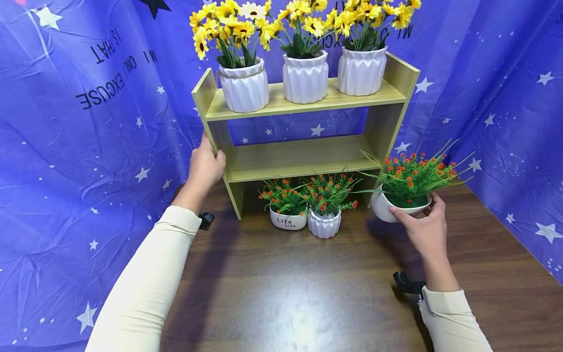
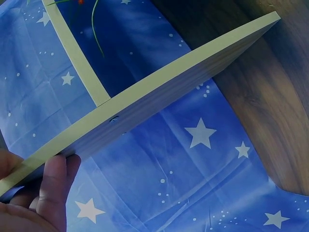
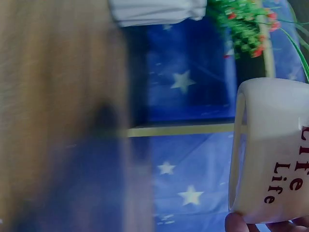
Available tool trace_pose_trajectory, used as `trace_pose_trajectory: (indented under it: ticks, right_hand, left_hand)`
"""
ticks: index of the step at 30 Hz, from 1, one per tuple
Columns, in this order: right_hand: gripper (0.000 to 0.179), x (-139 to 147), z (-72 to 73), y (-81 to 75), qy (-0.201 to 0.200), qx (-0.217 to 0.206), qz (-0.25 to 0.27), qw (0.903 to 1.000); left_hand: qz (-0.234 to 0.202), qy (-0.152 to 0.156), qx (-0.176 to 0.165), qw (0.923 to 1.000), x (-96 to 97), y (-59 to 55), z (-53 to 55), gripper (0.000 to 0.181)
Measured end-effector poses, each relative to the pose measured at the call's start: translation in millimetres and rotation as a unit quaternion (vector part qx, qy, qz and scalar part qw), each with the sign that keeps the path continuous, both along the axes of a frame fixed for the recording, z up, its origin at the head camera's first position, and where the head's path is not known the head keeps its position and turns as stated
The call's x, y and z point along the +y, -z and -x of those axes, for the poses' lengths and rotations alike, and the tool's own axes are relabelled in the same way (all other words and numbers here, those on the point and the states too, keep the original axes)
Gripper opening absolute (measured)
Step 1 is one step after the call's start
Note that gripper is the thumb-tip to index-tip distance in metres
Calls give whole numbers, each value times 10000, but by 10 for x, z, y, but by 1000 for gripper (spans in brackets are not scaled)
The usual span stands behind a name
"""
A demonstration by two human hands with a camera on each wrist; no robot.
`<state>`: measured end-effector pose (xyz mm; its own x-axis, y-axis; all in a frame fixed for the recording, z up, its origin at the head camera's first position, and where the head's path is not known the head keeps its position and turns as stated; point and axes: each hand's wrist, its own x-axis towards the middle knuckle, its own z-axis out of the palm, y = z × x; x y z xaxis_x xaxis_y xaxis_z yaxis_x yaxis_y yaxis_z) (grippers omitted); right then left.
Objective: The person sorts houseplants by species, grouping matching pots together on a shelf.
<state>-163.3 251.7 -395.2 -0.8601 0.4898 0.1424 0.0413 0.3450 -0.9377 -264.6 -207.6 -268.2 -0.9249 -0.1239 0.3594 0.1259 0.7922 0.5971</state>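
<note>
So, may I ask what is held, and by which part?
The right hand holds a pot by its right end; the left hand grips the shelf's left panel.

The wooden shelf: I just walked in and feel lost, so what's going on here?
A person's left hand grips the wooden shelf at its left side. Their right hand holds a red-flowered white pot up near the shelf's right side. Three pots of yellow flowers stand on the upper board; two more red-flowered pots stand on the table below.

Held pot (image 3: 273, 140) cut off in right wrist view, brown surface (image 3: 63, 72) blurred, possibly wood
</note>
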Motion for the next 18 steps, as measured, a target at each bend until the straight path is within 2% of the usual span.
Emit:
trace_pose_trajectory:
  ticks: [5,12,18]
  right_hand:
    - [95,-73,-3,-219,-100,525,-26,9986]
    - [92,-256,67,-547,-221,776,-305,9963]
    - [95,-472,209,-757,-510,1013,-425,9926]
  left_hand:
    - [51,-22,97,9999,-5,6,-14,53]
    - [70,-31,175,9998,-3,3,-15,53]
    - [69,-15,130,9999,2,8,-3,55]
